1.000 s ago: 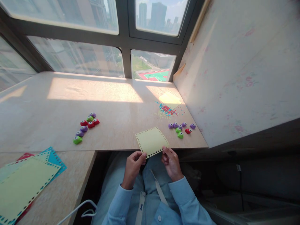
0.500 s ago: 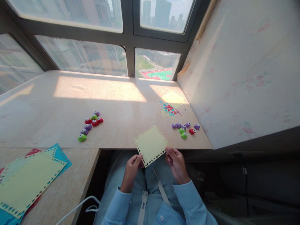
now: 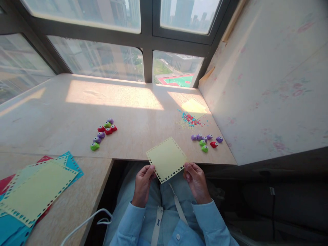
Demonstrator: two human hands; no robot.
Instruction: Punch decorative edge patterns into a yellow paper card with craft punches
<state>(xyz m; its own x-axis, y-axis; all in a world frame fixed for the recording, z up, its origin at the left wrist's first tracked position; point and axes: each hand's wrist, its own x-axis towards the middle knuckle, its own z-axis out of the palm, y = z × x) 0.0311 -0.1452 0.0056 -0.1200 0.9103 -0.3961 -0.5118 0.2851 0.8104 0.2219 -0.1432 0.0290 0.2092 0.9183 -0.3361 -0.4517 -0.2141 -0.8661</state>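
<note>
A pale yellow square of paper (image 3: 167,160) with small shapes punched along its borders is held over my lap, its far part above the board's front edge. My left hand (image 3: 144,184) pinches its left corner between thumb and fingers. At the right corner, my right hand (image 3: 196,181) grips the sheet the same way. Beyond the paper to the right sit several small craft punches (image 3: 204,139) in purple, green and red. Another group of craft punches (image 3: 101,136) stands to the left on the board.
Punched confetti (image 3: 191,119) is scattered near a plain yellow paper stack (image 3: 194,108) at the back right. Punched sheets (image 3: 42,191) in yellow, blue and red overlap on the left surface. A white cable (image 3: 87,220) hangs by its edge. A wall (image 3: 271,89) bounds the right.
The view has shifted slightly, so the scene sits a little to the right. Both hands keep hold of the yellow paper, with little other movement.
</note>
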